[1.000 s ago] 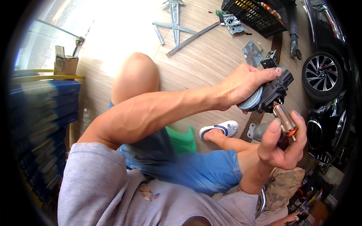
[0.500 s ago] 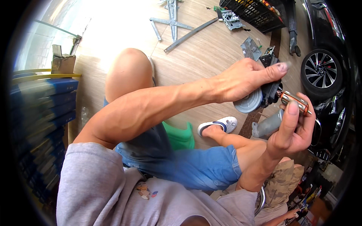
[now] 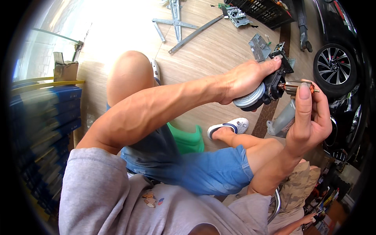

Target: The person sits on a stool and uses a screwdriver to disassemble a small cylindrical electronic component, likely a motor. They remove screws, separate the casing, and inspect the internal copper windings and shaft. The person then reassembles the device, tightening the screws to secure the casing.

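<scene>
My left hand (image 3: 244, 80) is wrapped round a motor's black gear housing (image 3: 271, 89) with a round grey cover (image 3: 250, 98) on one side. Its thumb lies along the top. From the housing's right end sticks out a motor armature (image 3: 291, 87) with a steel core and copper windings. My right hand (image 3: 307, 125) pinches the armature's far end between thumb and fingers, and the shaft tip shows past them. A grey metal motor can (image 3: 282, 119) hangs beside the right palm. Its one end is hidden by that hand, and I cannot tell whether the fingers hold it.
On the tiled floor lie a scissor-shaped metal bracket (image 3: 177, 24), circuit boards (image 3: 259, 46) and a black crate (image 3: 264, 11). A green stool (image 3: 188, 137) stands below my arms. A black car's wheel (image 3: 334, 64) is at right; a person in camouflage shorts (image 3: 299, 182) sits lower right.
Both hands have shifted, the right one up and to the right. The housing has turned, and the armature now lies nearly level. The grey can has risen slightly.
</scene>
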Demonstrator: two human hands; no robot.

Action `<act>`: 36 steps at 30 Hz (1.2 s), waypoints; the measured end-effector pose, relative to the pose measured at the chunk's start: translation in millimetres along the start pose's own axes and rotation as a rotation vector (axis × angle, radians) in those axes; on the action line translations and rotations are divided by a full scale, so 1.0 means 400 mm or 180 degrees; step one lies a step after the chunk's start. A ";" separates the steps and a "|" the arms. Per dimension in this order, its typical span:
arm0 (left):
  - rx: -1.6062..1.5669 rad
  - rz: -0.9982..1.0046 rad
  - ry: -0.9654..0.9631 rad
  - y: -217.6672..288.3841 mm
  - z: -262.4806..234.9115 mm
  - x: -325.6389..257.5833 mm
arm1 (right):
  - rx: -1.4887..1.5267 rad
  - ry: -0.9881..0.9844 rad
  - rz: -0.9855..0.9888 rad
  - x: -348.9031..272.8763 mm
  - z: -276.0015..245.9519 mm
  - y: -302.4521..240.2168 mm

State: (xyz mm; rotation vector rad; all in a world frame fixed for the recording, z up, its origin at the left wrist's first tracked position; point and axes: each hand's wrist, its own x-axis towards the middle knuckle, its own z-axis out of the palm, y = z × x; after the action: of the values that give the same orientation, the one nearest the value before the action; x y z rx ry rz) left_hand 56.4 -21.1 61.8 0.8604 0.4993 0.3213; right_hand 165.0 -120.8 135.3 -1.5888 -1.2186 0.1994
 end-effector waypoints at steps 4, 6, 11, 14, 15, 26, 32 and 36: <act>-0.0273 -0.0514 -0.0151 -0.018 0.003 0.004 | 0.0005 -0.0332 0.0075 0.013 -0.024 0.020; -0.0302 -0.0546 -0.0213 -0.027 0.000 0.004 | 0.0025 -0.0469 0.0121 0.014 -0.030 0.028; -0.0255 -0.0586 -0.0400 -0.037 0.001 0.012 | 0.0381 -0.0626 0.0076 0.006 -0.029 0.040; -0.0355 -0.0622 -0.0481 -0.044 0.011 0.019 | 0.0247 -0.0652 -0.0027 0.010 -0.033 0.039; -0.0328 -0.0657 -0.0484 -0.040 0.012 0.018 | 0.0245 -0.0650 -0.0019 0.011 -0.035 0.038; -0.0145 -0.0717 -0.0525 -0.049 0.018 0.023 | -0.0377 -0.0853 0.0077 0.007 -0.066 0.012; -0.0038 -0.0656 -0.0491 -0.049 0.019 0.021 | -0.0449 -0.1010 0.0190 0.006 -0.073 0.010; 0.0067 -0.0617 -0.0470 -0.042 0.017 0.018 | -0.0844 -0.1254 0.0357 0.007 -0.081 0.007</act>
State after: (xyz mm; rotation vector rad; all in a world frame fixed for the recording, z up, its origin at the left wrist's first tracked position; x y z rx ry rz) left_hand 67.3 -32.5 50.1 0.8421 0.4450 0.0743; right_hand 189.5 -138.8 147.7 -1.9105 -1.5054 0.4554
